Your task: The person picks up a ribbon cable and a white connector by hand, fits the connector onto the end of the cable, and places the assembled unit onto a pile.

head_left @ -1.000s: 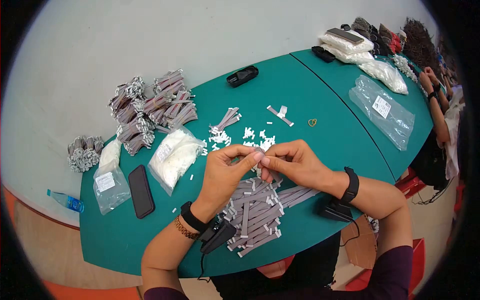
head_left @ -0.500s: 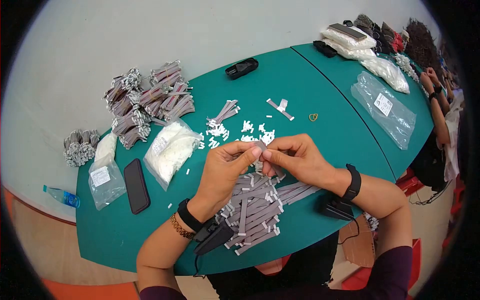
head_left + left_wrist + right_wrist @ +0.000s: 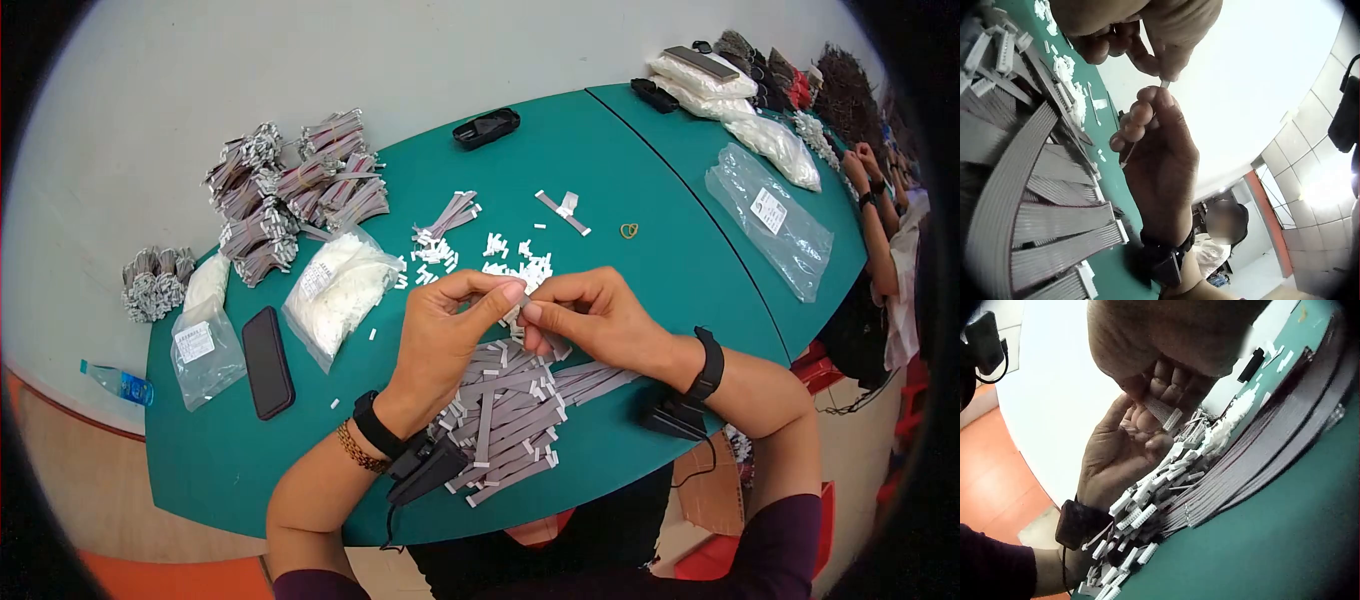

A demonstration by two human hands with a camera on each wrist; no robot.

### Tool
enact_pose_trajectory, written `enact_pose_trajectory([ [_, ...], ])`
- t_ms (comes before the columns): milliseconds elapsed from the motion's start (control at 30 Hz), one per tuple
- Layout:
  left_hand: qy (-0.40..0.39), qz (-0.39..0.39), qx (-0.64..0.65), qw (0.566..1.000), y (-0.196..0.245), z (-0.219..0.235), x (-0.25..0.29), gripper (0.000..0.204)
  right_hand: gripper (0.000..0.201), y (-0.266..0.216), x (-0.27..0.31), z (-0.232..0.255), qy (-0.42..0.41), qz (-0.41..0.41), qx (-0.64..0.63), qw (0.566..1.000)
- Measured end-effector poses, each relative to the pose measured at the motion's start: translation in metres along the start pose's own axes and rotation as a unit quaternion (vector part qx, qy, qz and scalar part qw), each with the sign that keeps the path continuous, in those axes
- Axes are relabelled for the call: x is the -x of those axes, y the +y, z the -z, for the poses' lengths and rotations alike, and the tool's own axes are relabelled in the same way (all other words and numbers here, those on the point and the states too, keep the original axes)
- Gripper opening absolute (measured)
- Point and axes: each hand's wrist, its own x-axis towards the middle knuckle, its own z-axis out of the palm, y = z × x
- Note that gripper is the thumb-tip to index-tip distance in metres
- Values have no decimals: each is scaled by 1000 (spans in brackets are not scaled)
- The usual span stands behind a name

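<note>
In front of the chest, my left hand (image 3: 440,330) and right hand (image 3: 610,325) meet fingertip to fingertip over a short grey ribbon cable (image 3: 1159,411). Thumb and forefinger of each hand pinch it. A white connector (image 3: 1173,420) on the cable's lower end sticks out below the right palm in the right wrist view. Between the two hands' fingertips a small pale end (image 3: 1165,83) shows in the left wrist view; the fingers hide the rest. Just below the hands lies a heap of loose ribbon cables (image 3: 515,430) with white connectors.
Small white connector pieces (image 3: 530,268) are scattered beyond the hands. Bundled cables (image 3: 300,190), a bag of white parts (image 3: 340,295) and a phone (image 3: 269,362) lie at left. An empty plastic bag (image 3: 770,220) and rubber bands (image 3: 629,231) are at right. Another person's arms (image 3: 875,220) show far right.
The head view has shifted slightly. Both hands stay together; the grey strip between their fingertips shows less than half a second ago.
</note>
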Motion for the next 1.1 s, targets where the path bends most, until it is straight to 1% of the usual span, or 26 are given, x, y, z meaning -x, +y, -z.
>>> enact_pose_trajectory([
  [67, 3, -3, -2, 1000, -1, 1, 0, 16, 19, 0, 0, -3, 19, -3, -8, 1000],
  [167, 6, -12, 1, 1000, -6, -3, 3, 16, 18, 3, -3, -3, 22, 31, 8, 999],
  [367, -13, 7, 21, 1000, -4, -1, 1, 18, 18, -8, 2, -3, 46, -11, 47, 998],
  [467, -23, -11, -12, 1000, 1, -2, 1, 17, 19, -7, 0, -1, 49, 3, 47, 998],
  [567, -13, -19, -39, 999, -5, 1, 0, 14, 19, -9, 1, -3, 46, -5, 29, 999],
  [667, 9, -52, -121, 991, -11, 4, -1, 12, 19, -7, 0, -4, 45, -4, 39, 998],
  [767, 19, -81, -151, 985, -13, 5, 0, 11, 19, -2, -2, -5, 53, 11, 35, 998],
  [867, 16, -73, -152, 985, -15, 5, -1, 12, 18, 2, -3, -2, 56, 12, 42, 997],
  [967, -20, -11, -32, 999, -3, -1, -1, 14, 18, 2, -3, -1, 64, 16, 32, 997],
  [1067, -50, 30, -84, 995, 9, 8, -8, 16, 17, 6, -4, 2, 66, 31, 30, 997],
  [1100, -54, 6, -121, 991, 7, 15, -12, 17, 17, 5, -4, 2, 69, 30, 32, 997],
])
